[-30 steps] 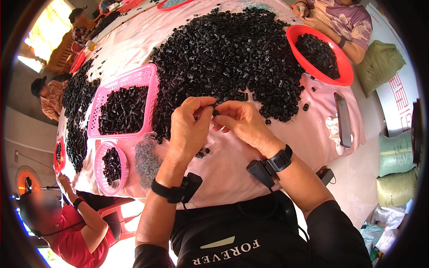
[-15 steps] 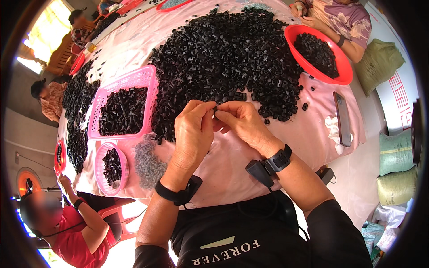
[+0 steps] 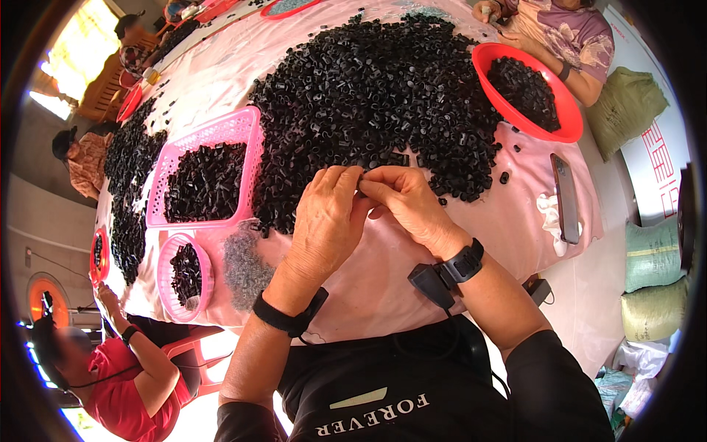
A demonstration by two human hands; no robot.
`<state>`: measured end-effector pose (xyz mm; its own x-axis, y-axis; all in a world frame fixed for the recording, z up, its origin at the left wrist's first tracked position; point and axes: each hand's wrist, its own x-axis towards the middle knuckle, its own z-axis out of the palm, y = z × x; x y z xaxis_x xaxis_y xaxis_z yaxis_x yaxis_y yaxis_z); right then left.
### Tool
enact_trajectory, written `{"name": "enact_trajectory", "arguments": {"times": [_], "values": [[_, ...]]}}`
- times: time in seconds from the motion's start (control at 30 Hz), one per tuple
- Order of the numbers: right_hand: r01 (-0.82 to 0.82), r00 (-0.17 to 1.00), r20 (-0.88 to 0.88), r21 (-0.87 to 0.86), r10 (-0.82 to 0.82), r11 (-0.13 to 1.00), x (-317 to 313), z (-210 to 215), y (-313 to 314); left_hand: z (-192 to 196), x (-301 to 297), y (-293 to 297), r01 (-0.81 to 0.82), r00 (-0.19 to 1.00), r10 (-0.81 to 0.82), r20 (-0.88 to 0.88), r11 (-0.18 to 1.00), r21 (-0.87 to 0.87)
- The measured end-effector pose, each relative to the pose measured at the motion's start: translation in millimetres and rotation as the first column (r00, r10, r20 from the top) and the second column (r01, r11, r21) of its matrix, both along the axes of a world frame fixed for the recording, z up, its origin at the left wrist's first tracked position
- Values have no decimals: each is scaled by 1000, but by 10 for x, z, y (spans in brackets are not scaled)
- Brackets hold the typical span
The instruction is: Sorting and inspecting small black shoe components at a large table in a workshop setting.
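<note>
My left hand [image 3: 328,221] and my right hand [image 3: 414,210] meet fingertip to fingertip over the pink cloth, at the near edge of a big heap of small black plastic pieces [image 3: 375,92]. Pinched between them is one small black plastic piece [image 3: 360,183], mostly hidden by the fingers. Left of my hands stands a pink rectangular basket [image 3: 255,166] filled with similar black pieces. Nearer to me, a round pink basket [image 3: 208,283] holds more of them. Beside it lies a pile of tiny grey bits [image 3: 247,267].
A red bowl [image 3: 573,121] of black pieces stands at the far right, by a co-worker's arm [image 3: 585,81]. A phone [image 3: 565,199] lies near crumpled white tissue [image 3: 549,214]. Another person in red [image 3: 140,376] sits at the left. Stuffed sacks [image 3: 652,254] stand at the right.
My left hand has shifted slightly right and turned, its fingers now covering more of the black piece. My right hand has hardly moved.
</note>
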<state>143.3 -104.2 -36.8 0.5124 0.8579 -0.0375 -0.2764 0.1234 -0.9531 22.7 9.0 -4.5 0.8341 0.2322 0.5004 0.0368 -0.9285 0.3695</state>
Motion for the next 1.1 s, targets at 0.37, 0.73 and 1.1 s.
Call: {"name": "enact_trajectory", "arguments": {"times": [0.37, 0.73, 1.1], "values": [[-12, 996, 90, -27, 14, 1000, 18, -17, -7, -17, 20, -61, -51, 998, 50, 37, 999, 18], [-26, 1000, 14, -13, 27, 1000, 26, -7, -15, 71, -41, 148, -146, 986, 142, 82, 989, 36], [-45, 998, 31, -11, 45, 999, -1, 28, -4, 527, -891, 598, -521, 843, 503, -188, 851, -61]]}}
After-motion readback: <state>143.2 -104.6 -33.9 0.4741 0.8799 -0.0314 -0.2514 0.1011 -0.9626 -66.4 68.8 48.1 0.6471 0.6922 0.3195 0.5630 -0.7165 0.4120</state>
